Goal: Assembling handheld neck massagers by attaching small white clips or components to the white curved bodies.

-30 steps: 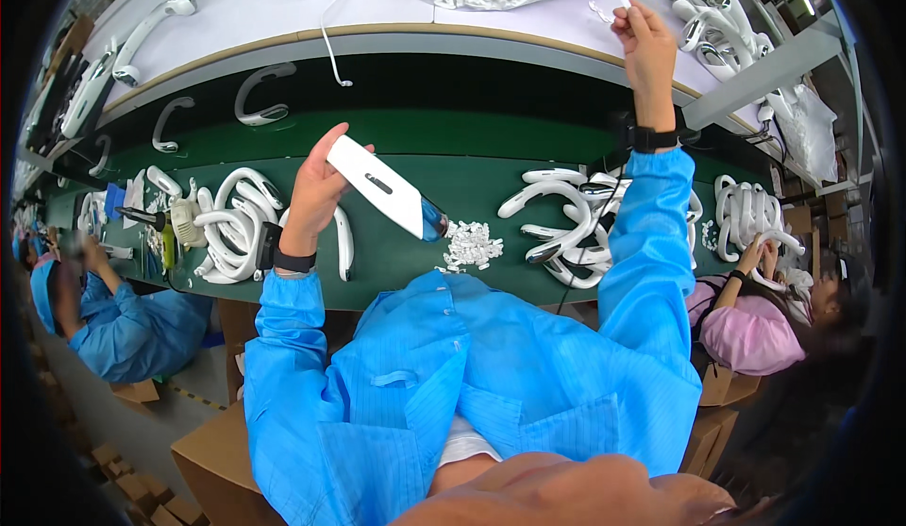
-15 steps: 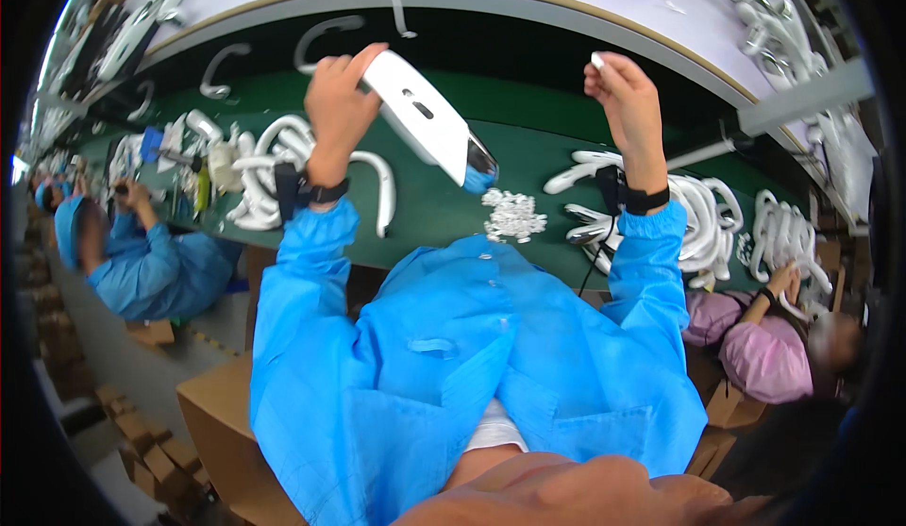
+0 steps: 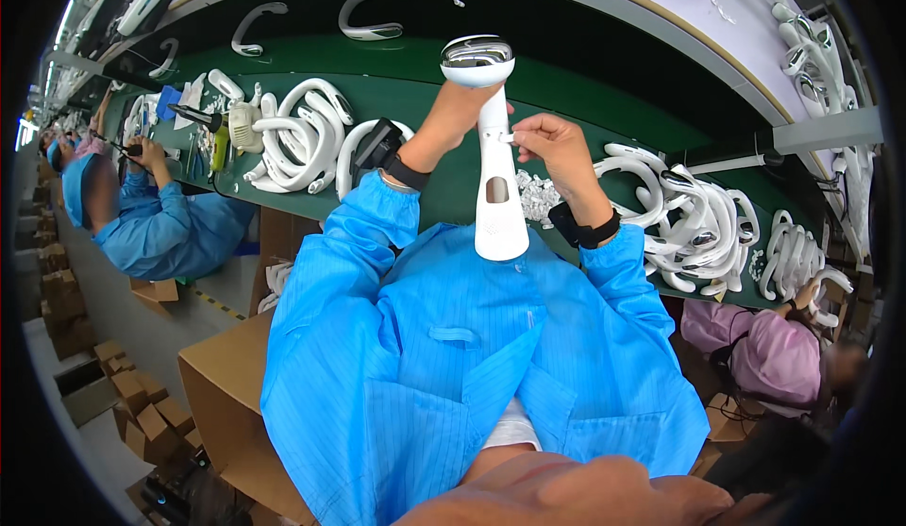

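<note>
My left hand (image 3: 457,113) is wrapped around the neck of a white handset (image 3: 500,219). This long piece has a rounded chrome-faced head at its far end, and its broad end points toward my body. A darker oval opening shows on its handle. My right hand (image 3: 559,151) pinches a small white plastic piece (image 3: 507,137) at the handle's upper part, against or very close to a small hole there. Some of my left fingers are hidden behind the handset. Behind the handset and my right wrist lies a pile of small white pieces (image 3: 538,196) on the green bench.
Curved white parts lie heaped on the bench at left (image 3: 307,139) and right (image 3: 698,219). A drill-like tool (image 3: 203,118) lies at far left. A shelf edge (image 3: 651,31) runs above. Co-workers sit at left (image 3: 160,219) and right (image 3: 769,351); a cardboard box (image 3: 222,403) stands below.
My left hand has turned the handset so its head points away from me. My right hand has come down and inward, bringing the small white piece to the handle.
</note>
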### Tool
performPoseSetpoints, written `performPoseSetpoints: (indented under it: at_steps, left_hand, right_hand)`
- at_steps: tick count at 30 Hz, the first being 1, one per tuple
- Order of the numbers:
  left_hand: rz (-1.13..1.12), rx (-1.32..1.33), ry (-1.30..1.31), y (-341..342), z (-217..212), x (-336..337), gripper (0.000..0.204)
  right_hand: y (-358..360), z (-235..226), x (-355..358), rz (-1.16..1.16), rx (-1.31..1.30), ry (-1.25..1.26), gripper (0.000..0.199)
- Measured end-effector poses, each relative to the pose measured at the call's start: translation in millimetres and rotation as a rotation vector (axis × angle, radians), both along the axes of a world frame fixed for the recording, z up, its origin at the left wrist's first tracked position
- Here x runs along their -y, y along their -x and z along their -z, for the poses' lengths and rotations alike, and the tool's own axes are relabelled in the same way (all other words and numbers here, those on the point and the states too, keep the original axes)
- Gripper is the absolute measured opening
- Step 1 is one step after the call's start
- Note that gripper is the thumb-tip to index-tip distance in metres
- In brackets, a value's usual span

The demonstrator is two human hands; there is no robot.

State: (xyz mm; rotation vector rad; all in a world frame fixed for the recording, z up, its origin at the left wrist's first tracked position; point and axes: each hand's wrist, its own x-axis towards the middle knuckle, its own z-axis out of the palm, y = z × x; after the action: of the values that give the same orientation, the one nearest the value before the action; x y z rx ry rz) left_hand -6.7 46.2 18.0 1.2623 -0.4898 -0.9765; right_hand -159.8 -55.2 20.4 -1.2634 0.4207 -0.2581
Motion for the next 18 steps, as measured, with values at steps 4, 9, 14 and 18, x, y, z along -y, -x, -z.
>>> performPoseSetpoints:
  at_steps: [4,9,14,18]
  left_hand:
    - [0.061,0.009,-0.09,12.1,13.3,3.9,0.032]
    - [0.228,-0.119,-0.167,12.1,54.7,9.6,0.028]
    - [0.27,-0.282,-0.221,13.4,96.1,13.1,0.028]
    - [0.259,-0.349,-0.246,13.5,108.0,11.2,0.03]
  right_hand:
    - [8.8,18.0,-9.2,0.029,-0.1,0.052,0.01]
    - [14.5,40.8,-5.3,0.076,-0.2,-0.001,0.008]
    - [15.5,42.2,-3.3,0.292,-0.267,-0.067,0.011]
    - [18.8,59.4,4.5,0.251,-0.276,-0.13,0.015]
